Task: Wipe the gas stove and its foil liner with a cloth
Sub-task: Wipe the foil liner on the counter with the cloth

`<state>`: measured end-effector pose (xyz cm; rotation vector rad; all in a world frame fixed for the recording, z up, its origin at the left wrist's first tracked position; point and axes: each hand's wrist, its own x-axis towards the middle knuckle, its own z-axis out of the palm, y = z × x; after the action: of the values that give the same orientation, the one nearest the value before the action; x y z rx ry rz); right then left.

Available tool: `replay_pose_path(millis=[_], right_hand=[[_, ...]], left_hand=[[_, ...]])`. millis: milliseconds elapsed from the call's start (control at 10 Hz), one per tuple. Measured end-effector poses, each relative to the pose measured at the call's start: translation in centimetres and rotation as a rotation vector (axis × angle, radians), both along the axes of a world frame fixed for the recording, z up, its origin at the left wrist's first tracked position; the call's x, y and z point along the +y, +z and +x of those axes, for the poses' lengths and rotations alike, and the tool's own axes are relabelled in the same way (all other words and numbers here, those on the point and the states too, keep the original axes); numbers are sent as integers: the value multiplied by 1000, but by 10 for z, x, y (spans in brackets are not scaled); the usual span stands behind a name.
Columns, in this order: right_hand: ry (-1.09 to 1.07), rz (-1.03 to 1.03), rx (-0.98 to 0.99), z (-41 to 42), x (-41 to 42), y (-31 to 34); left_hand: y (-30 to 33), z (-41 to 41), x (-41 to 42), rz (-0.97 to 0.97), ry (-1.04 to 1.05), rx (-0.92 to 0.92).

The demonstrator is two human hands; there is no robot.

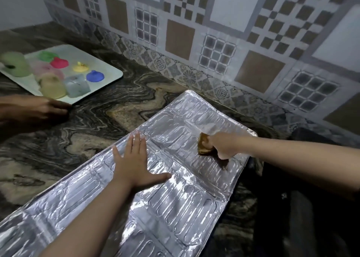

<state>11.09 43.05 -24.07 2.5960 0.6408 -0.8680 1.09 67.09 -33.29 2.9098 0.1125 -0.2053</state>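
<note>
A long embossed silver foil liner (175, 208) lies diagonally across the marbled countertop. My left hand (136, 163) presses flat on its middle, fingers straight and spread. My right hand (224, 143) grips a bunched brown cloth (204, 145) against the liner near its far right end. A dark shape at the right edge (311, 178) may be the gas stove; it is too dim to tell.
A white tray (109, 69) with several coloured cups and lids sits at the back left of the countertop (87, 132). Another person's hand (39, 108) rests on the counter beside the tray. A patterned tiled wall (214, 32) runs behind.
</note>
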Motion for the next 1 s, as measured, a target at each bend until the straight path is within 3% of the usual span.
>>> replay_pose_path(millis=[100,200,300,400,500,600,700,800,1000], right_hand=[[86,-76,90,-23,5,14],[-24,2,206,-16,4,31],[-214,234,165,10,1,51],[-346,378,-48,38,-3,55],[-334,215,-215,54,-7,38],[-202,-111,-205,52,-9,9],[-143,-186,-201,40,-9,-9],[-202,-131,-189,29,-6,-7],[-112,-94,-113,-6,16,-6]], left_hand=[[1,-1,0,-1,-5,-6],[2,-1,0,-3,-10,-13],[1,-1,1,-1,-13,-16],[0,0,1,-3,-11,-18],[0,1,2,-3,-8,-22],[-2,1,1,-4,-3,-21],[-1,1,1,6,-8,-14],[-1,1,1,3,-13,-16],[-1,0,1,34,-16,-19]])
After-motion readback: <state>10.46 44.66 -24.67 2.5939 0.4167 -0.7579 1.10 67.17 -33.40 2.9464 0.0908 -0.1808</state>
